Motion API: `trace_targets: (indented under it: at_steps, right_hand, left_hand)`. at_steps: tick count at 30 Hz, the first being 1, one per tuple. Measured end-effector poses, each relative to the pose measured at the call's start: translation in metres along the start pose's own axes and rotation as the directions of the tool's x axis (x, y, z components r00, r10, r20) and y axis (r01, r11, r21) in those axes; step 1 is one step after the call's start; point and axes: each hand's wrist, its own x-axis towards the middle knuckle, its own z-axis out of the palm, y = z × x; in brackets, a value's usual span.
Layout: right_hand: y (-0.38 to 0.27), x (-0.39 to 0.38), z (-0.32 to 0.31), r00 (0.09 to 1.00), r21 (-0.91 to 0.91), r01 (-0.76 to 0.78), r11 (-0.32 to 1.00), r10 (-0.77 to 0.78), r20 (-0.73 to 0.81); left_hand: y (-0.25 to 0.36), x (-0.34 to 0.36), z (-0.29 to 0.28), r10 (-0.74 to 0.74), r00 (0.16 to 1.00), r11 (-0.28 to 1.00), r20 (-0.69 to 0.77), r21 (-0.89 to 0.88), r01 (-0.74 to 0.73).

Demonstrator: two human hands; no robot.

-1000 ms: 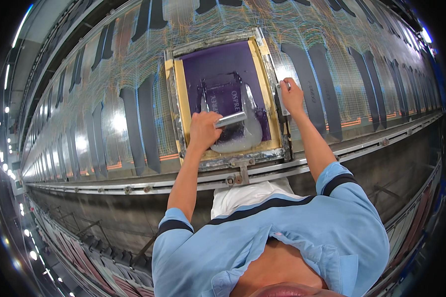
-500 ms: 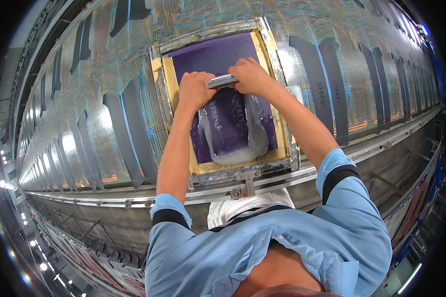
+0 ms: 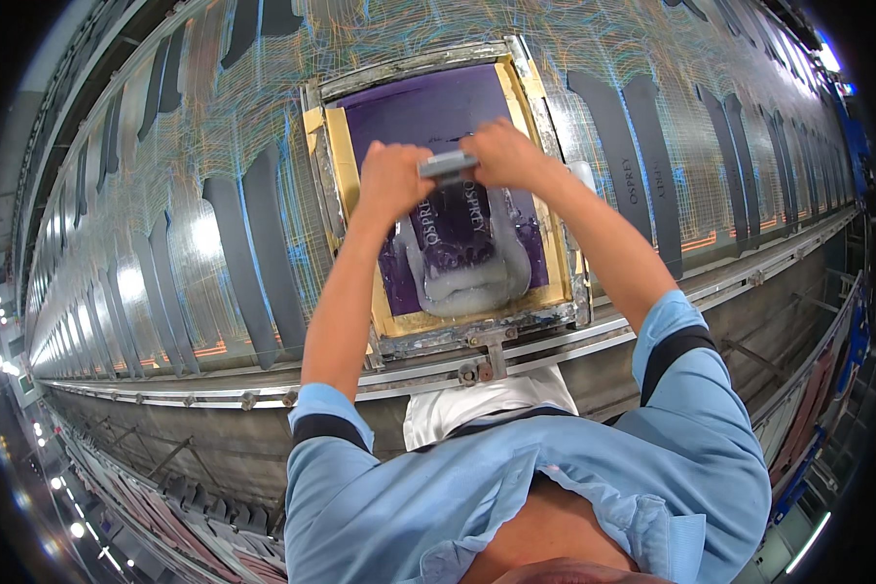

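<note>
silver metal bar-shaped squeegee (image 3: 448,164) lies crosswise over the far half of a rectangular, paint-smeared metal screen frame (image 3: 414,68), gripped at both ends and held well in from the frame's side rails. the left hand (image 3: 394,180) is closed on the bar's left end, its fingers curled together and clamped over the metal. the right hand (image 3: 504,154), slightly blurred, is clamped in the same way on the right end; its fingertips are too hidden to tell apart. whether the squeegee's lower edge is touching the mesh cannot be told.

the frame works as a shallow tray. its floor is a taut, deep purple mesh (image 3: 419,107), bordered along the frame's inner sides by strips of yellow tape (image 3: 343,146). in it sits a glossy, whitish translucent paste (image 3: 477,282), heaped thickest toward the frame's near end, with arms running up either side of a darker patch that carries pale lettering.

at the frame's near edge a small metal bracket (image 3: 496,360) meets a long silver metal rail (image 3: 214,394). long dark grey flat panels lie in rows on both sides of the frame: a pair to its right (image 3: 603,136), another to its left (image 3: 229,258).
</note>
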Motion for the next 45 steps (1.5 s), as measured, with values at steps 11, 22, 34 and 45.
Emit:
trace_targets:
  at_steps: [11,22,34,45]
  right_hand:
    - [-0.071,-0.137,0.044,0.996,0.093,0.019,0.995,-0.011,-0.088]
    - [0.01,0.014,-0.004,0.995,0.036,-0.078,0.996,0.076,0.069]
    - [-0.002,-0.013,0.023,0.995,0.157,-0.016,0.987,0.032,-0.097]
    - [-0.025,-0.123,0.023,0.894,0.317,-0.144,0.938,0.261,-0.366]
  left_hand:
    - [0.078,-0.126,0.045,0.033,0.996,0.983,-0.089,-0.175,-0.048]
    - [-0.003,0.013,0.005,-0.014,0.998,1.0,-0.054,0.01,0.015]
    - [0.017,-0.019,0.022,-0.024,0.987,0.998,-0.157,-0.06,0.015]
    - [0.097,-0.159,0.013,-0.056,0.982,0.989,-0.183,-0.147,0.029]
